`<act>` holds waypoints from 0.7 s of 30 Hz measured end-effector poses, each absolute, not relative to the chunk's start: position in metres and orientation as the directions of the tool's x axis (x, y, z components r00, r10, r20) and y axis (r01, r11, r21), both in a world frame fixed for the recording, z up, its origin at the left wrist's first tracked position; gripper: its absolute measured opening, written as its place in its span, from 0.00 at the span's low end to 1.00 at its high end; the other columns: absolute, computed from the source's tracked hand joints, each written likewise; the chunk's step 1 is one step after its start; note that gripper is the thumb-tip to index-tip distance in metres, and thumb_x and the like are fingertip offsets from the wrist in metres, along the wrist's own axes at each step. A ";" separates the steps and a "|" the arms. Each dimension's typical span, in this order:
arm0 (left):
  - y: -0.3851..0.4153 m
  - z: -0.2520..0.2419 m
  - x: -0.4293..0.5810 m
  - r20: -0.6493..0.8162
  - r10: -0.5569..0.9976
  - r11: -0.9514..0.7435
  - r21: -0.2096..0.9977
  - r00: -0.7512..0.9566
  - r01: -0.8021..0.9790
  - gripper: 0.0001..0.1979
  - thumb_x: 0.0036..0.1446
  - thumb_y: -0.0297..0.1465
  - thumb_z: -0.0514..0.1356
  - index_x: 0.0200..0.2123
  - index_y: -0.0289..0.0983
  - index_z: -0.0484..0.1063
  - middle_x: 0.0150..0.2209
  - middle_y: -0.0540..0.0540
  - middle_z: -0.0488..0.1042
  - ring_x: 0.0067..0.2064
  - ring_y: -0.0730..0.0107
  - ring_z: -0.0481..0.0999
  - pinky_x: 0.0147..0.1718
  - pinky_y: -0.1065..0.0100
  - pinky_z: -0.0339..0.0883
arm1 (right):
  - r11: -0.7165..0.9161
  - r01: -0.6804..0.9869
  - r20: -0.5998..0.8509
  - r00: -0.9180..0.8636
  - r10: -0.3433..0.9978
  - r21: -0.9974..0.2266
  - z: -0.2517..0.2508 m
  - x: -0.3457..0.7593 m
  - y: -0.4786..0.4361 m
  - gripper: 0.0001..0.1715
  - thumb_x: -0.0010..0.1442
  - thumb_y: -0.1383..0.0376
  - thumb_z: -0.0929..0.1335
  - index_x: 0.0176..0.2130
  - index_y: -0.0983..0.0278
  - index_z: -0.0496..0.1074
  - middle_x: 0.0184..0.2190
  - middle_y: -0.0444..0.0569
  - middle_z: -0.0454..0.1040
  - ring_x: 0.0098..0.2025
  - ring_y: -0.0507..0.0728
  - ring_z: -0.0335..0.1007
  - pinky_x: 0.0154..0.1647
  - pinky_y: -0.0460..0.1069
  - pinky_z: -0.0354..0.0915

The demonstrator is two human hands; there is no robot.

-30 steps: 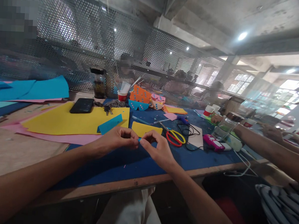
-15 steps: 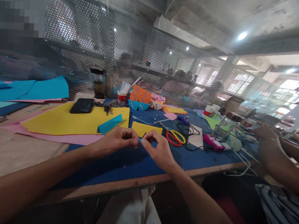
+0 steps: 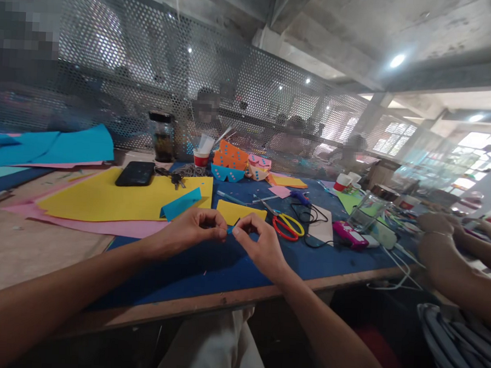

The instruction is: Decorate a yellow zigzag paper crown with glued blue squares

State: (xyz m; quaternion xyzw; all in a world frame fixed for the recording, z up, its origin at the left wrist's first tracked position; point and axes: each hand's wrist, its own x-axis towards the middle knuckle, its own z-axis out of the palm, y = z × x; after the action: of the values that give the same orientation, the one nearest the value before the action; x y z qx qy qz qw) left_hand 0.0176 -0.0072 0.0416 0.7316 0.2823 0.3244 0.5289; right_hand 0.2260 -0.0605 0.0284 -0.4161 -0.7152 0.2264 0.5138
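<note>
Between the fingertips of both hands is a small piece of blue paper [image 3: 230,230], mostly hidden by the fingers. My left hand [image 3: 202,225] pinches its left side, and my right hand [image 3: 259,239] pinches the right side, just above the blue mat [image 3: 220,270]. A folded blue paper strip [image 3: 182,204] stands behind my left hand, partly on a large yellow sheet [image 3: 100,198]. Directly behind my fingertips lies a smaller yellow piece of paper [image 3: 242,210]. Scissors [image 3: 289,226] with red and yellow handles rest to the right of my right hand.
A black phone [image 3: 134,174] and keys [image 3: 177,179] lie on the yellow sheet. Behind are a dark bottle [image 3: 161,138], a paper cup [image 3: 201,157] and orange dotted paper shapes [image 3: 230,156]. To the right are a corded glue gun [image 3: 300,198], a glass jar [image 3: 370,210] and a co-worker's arm [image 3: 443,249].
My hands stay almost in place, with the fingers shifting slightly around the blue paper. At the right, the co-worker's arm has moved a little.
</note>
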 end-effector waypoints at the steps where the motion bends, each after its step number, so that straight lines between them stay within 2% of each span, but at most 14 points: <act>1: -0.007 0.041 0.018 0.179 0.759 -0.284 0.956 0.626 0.070 0.14 0.54 0.42 0.73 0.30 0.37 0.78 0.30 0.48 0.80 0.34 0.65 0.77 0.40 0.65 0.70 | 0.552 0.363 0.548 -0.127 0.827 -0.750 0.029 0.226 -0.061 0.07 0.64 0.63 0.70 0.33 0.61 0.72 0.31 0.44 0.75 0.34 0.54 0.70 0.39 0.48 0.67; 13: -0.007 0.041 0.016 0.181 0.786 -0.273 0.959 0.591 0.070 0.12 0.58 0.40 0.69 0.38 0.37 0.82 0.34 0.46 0.82 0.40 0.61 0.79 0.45 0.62 0.70 | 0.532 0.331 0.526 -0.117 0.842 -0.779 0.026 0.230 -0.058 0.07 0.65 0.62 0.70 0.34 0.62 0.72 0.30 0.44 0.74 0.33 0.54 0.70 0.39 0.49 0.67; 21: -0.009 0.041 0.017 0.157 0.782 -0.279 0.954 0.604 0.113 0.13 0.56 0.42 0.70 0.35 0.38 0.81 0.34 0.47 0.83 0.39 0.61 0.79 0.45 0.61 0.70 | 0.566 0.344 0.551 -0.150 0.821 -0.749 0.023 0.228 -0.057 0.05 0.64 0.64 0.70 0.35 0.62 0.73 0.31 0.44 0.75 0.34 0.53 0.71 0.38 0.48 0.67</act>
State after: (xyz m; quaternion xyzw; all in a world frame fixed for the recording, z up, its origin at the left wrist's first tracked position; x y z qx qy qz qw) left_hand 0.0173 -0.0093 0.0412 0.7312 0.3059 0.3234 0.5169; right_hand 0.2277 -0.0569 0.0233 -0.4035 -0.7216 0.2330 0.5121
